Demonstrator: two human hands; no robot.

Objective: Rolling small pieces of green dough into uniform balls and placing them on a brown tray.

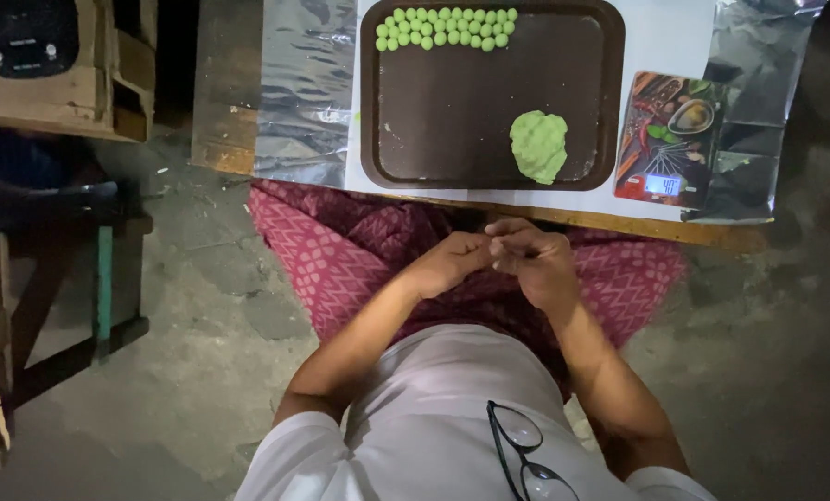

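Observation:
My left hand and my right hand meet over my lap, fingers curled and pressed together; whatever lies between them is hidden. Ahead on the table a dark brown tray holds a lump of green dough at its near right and several small green dough balls in rows along its far edge. Both hands are apart from the tray, below the table's front edge.
A small kitchen scale with a lit display lies right of the tray. Crinkled foil covers the table on both sides. A wooden bench and a cardboard box stand at left. Glasses hang at my shirt.

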